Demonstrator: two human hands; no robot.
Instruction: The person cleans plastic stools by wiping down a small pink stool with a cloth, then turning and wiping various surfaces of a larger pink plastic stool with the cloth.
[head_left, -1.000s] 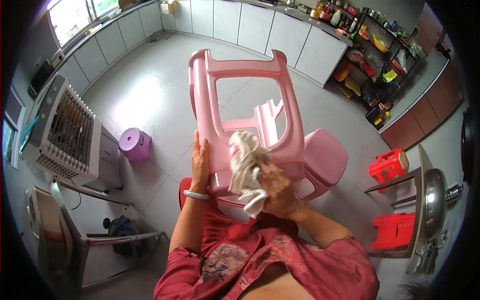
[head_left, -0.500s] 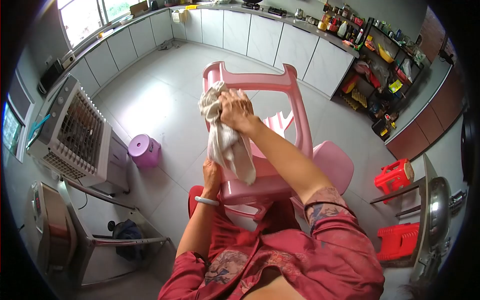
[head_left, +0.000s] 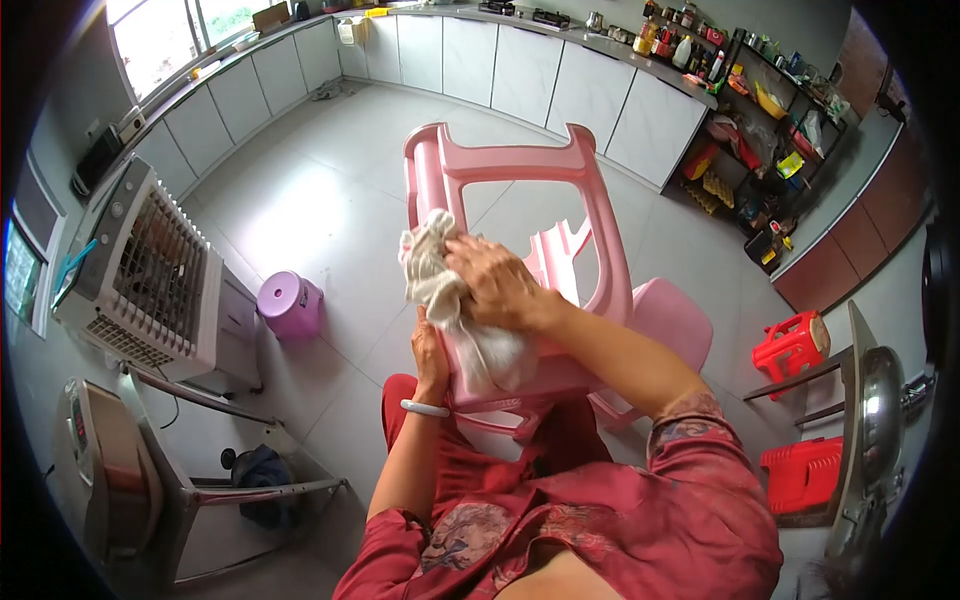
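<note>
A pink plastic chair (head_left: pixel 520 158) lies tipped in front of me, its legs pointing away and an open gap showing between them. My right hand (head_left: pixel 493 283) presses a crumpled whitish cloth (head_left: pixel 432 262) against the chair's left leg, near the seat end. The cloth's loose end hangs down over the near part of the chair. My left hand (head_left: pixel 430 355), with a pale bangle on its wrist, grips the chair's near left edge, just below the cloth. Its fingertips are partly hidden behind the plastic and the cloth.
Another pink seat (head_left: pixel 672 325) stands just right of the chair. A purple stool (head_left: pixel 290 303) and an air cooler (head_left: pixel 160 270) are on the left. Red stools (head_left: pixel 790 345) sit at the right. Cabinets (head_left: pixel 525 70) line the far wall, beside a crowded rack (head_left: pixel 765 140).
My right hand has slid the cloth down along the chair's left leg, toward me. My left hand keeps its hold on the chair's edge.
</note>
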